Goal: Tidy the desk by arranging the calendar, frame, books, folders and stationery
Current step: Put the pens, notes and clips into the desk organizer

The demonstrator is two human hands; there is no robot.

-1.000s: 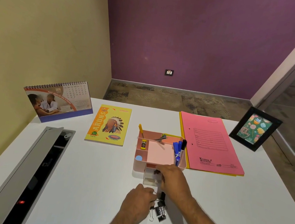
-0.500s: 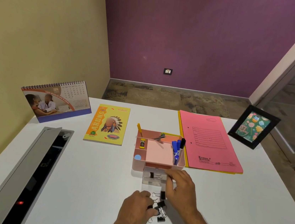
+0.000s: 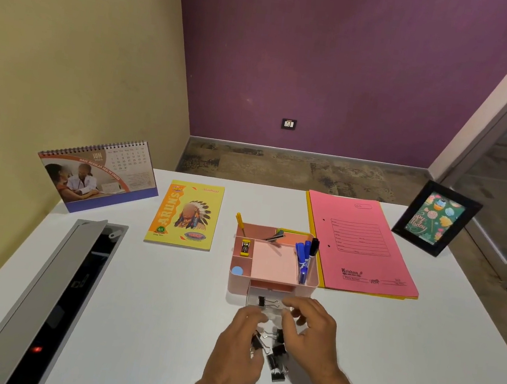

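Note:
My left hand (image 3: 237,349) rests on the desk with its fingers closed on a black binder clip (image 3: 256,341). My right hand (image 3: 311,333) hovers beside it, fingers apart and curled over the loose binder clips (image 3: 276,362). Just beyond the hands, the clear drawer (image 3: 253,303) of the pink organiser (image 3: 272,262) is pulled out with one clip (image 3: 266,302) inside. Blue and black markers (image 3: 305,255) stand in the organiser. A yellow book (image 3: 185,214) lies to its left and a pink folder (image 3: 360,246) to its right. The calendar (image 3: 95,172) stands far left, the black frame (image 3: 435,219) far right.
An open grey cable tray (image 3: 52,288) runs along the left side of the white desk (image 3: 152,307). A yellow wall stands close on the left, a purple wall behind. A glass door is on the right.
My right hand drew back from the organiser drawer toward the loose clips. One clip now lies in the drawer. My left hand moved slightly forward over the clips.

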